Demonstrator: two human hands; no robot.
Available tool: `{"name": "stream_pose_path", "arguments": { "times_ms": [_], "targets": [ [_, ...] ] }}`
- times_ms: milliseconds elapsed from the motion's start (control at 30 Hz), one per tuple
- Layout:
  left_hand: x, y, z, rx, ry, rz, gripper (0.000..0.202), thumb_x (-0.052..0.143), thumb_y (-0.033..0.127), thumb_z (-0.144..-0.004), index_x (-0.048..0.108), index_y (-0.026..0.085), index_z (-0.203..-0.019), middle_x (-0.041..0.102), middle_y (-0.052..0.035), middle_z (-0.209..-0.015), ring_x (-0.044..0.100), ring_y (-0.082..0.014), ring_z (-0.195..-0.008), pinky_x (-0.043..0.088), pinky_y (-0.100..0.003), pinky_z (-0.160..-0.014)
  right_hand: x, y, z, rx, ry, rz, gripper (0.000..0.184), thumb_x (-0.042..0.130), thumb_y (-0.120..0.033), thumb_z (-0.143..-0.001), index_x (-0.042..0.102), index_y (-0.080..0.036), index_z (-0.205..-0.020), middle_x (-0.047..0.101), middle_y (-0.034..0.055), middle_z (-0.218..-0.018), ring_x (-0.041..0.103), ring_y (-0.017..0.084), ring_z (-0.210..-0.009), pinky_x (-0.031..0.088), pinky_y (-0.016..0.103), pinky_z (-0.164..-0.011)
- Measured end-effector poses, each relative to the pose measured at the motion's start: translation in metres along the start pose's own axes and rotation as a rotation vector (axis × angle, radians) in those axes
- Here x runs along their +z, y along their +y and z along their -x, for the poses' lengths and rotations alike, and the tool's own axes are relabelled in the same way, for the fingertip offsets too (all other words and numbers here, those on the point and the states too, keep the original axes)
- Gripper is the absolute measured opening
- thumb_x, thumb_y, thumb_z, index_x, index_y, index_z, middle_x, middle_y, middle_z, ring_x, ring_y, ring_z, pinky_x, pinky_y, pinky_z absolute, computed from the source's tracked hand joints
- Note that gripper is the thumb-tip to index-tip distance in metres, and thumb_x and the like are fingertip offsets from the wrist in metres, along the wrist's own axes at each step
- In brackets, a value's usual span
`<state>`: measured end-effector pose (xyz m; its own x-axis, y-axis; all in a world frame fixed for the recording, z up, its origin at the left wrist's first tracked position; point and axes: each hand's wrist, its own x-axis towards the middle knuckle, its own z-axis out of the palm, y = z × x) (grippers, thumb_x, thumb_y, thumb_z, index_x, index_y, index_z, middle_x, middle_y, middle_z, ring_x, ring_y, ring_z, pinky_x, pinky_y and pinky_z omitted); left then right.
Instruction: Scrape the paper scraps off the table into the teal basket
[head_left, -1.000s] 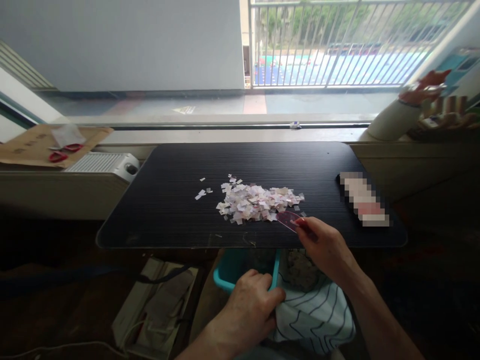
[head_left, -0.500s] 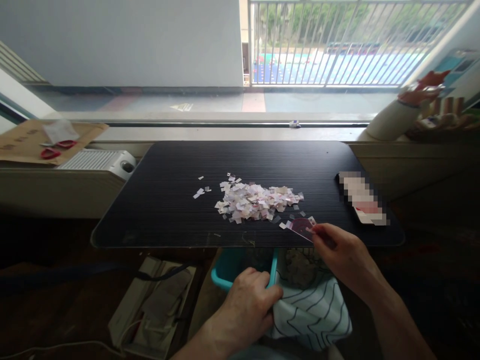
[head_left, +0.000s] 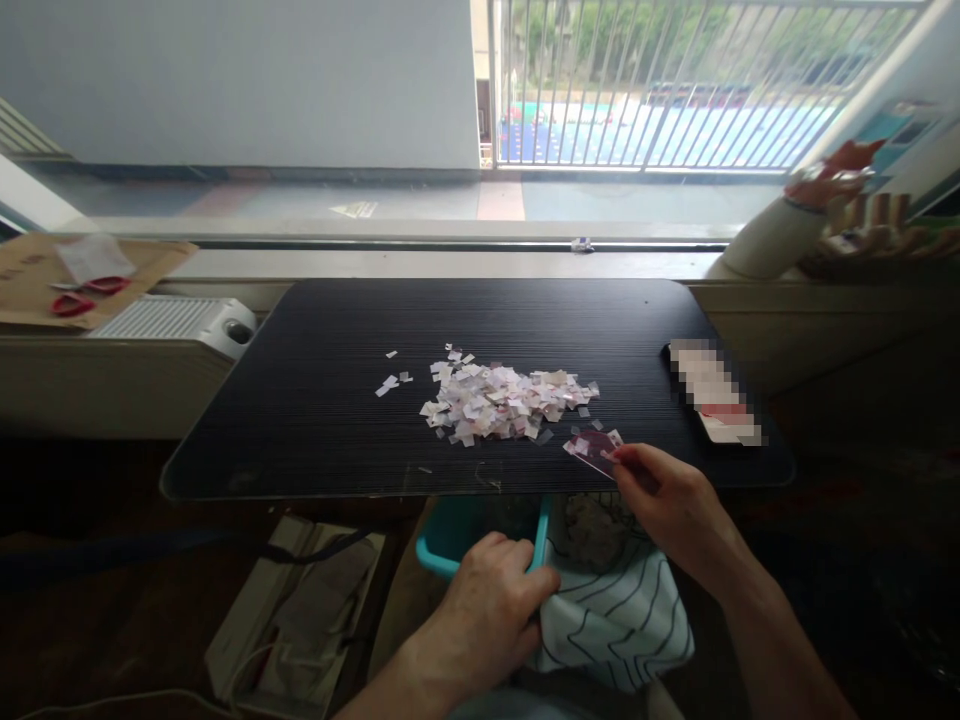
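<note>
A heap of small paper scraps (head_left: 502, 400) lies in the middle of a black ribbed table top (head_left: 337, 400). My right hand (head_left: 667, 500) pinches a small clear pink card (head_left: 594, 448) at the table's front edge, a few scraps lying on it, just right of the heap. Below the table, my left hand (head_left: 487, 610) is closed on the rim of a teal bin (head_left: 465, 530) and the white striped bag (head_left: 622, 620) lining it. Scraps show inside the bag.
A blurred flat object (head_left: 712, 392) lies at the table's right end. A white heater (head_left: 172, 320) and a brown envelope with red scissors (head_left: 71, 290) sit at left. Another person's sleeve and hand (head_left: 787, 225) rest on the sill at right. A bag (head_left: 292, 610) lies on the floor.
My right hand has drawn the pink card from the heap's right corner toward the table's front edge, carrying a few scraps. My left hand keeps its hold on the bin.
</note>
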<state>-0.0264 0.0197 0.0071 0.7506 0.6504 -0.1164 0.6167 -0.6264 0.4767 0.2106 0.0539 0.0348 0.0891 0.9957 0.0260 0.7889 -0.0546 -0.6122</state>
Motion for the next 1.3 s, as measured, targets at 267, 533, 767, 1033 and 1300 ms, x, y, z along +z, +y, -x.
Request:
{"name": "stream_pose_path", "arguments": {
  "times_ms": [267,533,767,1033,1300],
  "targets": [
    [-0.002,0.001,-0.003,0.004,-0.008,0.005,0.008,0.061,0.017,-0.08,0.063,0.021,-0.086,0.053,-0.0024,-0.077,0.05,-0.0208,-0.073,0.038,-0.033,-0.069,-0.019,0.025,0.01,0.088,0.176,0.129,0.025,0.053,-0.034,-0.083,0.068,-0.019,-0.096,0.072,0.0061,-0.086,0.067,0.02,-0.072,0.051,0.03,-0.069],
    [-0.008,0.001,0.0,-0.029,0.025,0.014,0.01,0.06,0.013,-0.079,0.061,0.021,-0.085,0.053,-0.0022,-0.078,0.049,-0.0209,-0.073,0.036,-0.032,-0.067,-0.018,0.026,0.013,0.043,0.083,0.036,0.02,0.054,-0.032,-0.084,0.068,-0.021,-0.094,0.073,0.0053,-0.088,0.068,0.02,-0.075,0.052,0.029,-0.069],
    [-0.007,-0.001,0.003,-0.053,0.062,0.013,0.015,0.061,0.01,-0.077,0.062,0.022,-0.086,0.053,-0.0019,-0.077,0.049,-0.0206,-0.072,0.035,-0.032,-0.067,-0.022,0.025,0.019,0.047,-0.031,0.053,0.017,0.055,-0.032,-0.083,0.068,-0.022,-0.089,0.072,0.0022,-0.081,0.067,0.018,-0.07,0.051,0.028,-0.064],
    [-0.008,0.001,0.001,-0.032,0.057,0.012,0.012,0.06,0.011,-0.078,0.061,0.022,-0.085,0.053,-0.0016,-0.077,0.049,-0.0205,-0.073,0.035,-0.032,-0.066,-0.028,0.029,0.026,0.036,0.055,0.073,0.019,0.054,-0.031,-0.083,0.068,-0.021,-0.091,0.073,0.0035,-0.082,0.067,0.019,-0.07,0.053,0.027,-0.064],
    [-0.006,0.002,-0.001,-0.024,0.051,0.016,0.011,0.06,0.013,-0.078,0.061,0.021,-0.086,0.053,-0.0018,-0.077,0.049,-0.0205,-0.073,0.037,-0.032,-0.068,-0.029,0.028,0.02,0.002,0.053,0.035,0.019,0.056,-0.034,-0.083,0.069,-0.021,-0.089,0.073,0.0027,-0.079,0.067,0.018,-0.066,0.052,0.026,-0.061]
  ]
}}
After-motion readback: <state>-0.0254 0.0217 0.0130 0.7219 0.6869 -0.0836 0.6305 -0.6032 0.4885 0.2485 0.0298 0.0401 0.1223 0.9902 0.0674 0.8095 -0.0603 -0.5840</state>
